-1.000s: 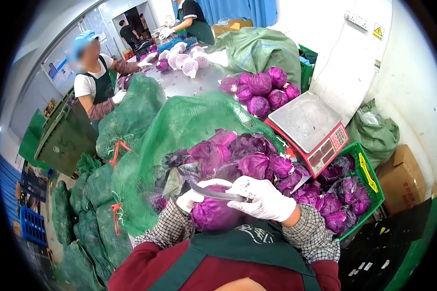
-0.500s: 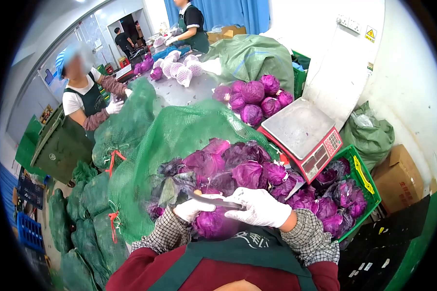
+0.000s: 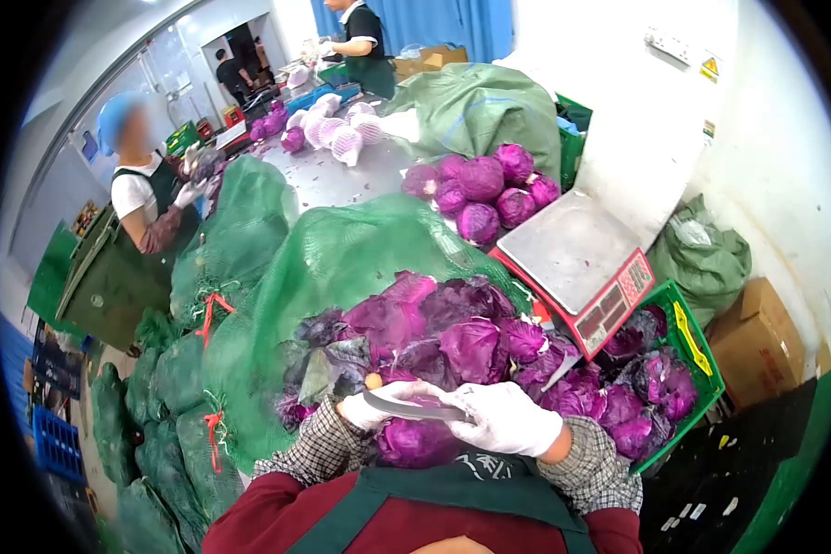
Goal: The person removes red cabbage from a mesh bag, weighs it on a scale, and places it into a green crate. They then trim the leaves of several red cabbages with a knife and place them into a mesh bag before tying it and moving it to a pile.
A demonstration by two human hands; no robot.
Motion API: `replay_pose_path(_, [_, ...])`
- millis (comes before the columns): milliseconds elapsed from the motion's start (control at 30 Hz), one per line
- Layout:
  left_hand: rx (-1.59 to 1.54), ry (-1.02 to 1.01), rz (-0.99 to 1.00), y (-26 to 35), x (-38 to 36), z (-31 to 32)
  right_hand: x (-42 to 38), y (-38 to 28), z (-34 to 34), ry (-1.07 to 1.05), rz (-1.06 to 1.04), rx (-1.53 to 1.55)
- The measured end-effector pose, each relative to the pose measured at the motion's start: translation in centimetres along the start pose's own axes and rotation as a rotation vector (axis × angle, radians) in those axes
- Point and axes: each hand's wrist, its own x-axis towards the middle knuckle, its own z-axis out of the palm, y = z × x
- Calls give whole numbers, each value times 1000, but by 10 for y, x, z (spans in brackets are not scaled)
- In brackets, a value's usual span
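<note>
In white gloves, my left hand (image 3: 386,404) and my right hand (image 3: 510,417) meet in front of my apron. Between them lies a curved grey blade (image 3: 414,407); a round wooden handle end (image 3: 373,379) shows just above my left hand. The left fingers wrap round the handle side, and the right fingers pinch the blade's other end. Right below the blade is a purple cabbage (image 3: 417,441). Beyond my hands, loose purple leaves and cabbages (image 3: 471,349) lie heaped at the mouth of a green mesh sack (image 3: 342,245).
A red scale (image 3: 572,263) stands right of the heap, beside a green crate (image 3: 706,388) of cabbages. Whole cabbages (image 3: 482,177) are piled behind it. Full mesh sacks (image 3: 180,369) stand at left. A co-worker (image 3: 148,185) holds a cabbage; another stands at the back.
Both my hands and the blade have moved slightly down. The co-worker at left has moved back from the sack and now holds a cabbage up. The far co-worker's arms have risen.
</note>
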Motion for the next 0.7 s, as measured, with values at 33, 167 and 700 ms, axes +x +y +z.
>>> replay_pose_path(33, [14, 10, -1, 7, 1, 3, 0, 0, 1, 27, -20, -26])
replay_pose_path(167, [45, -70, 79, -8, 5, -12, 3, 0, 2, 67, -14, 6])
replay_pose_path(700, [40, 28, -41, 4, 11, -14, 29, 55, 31, 395, 182, -157])
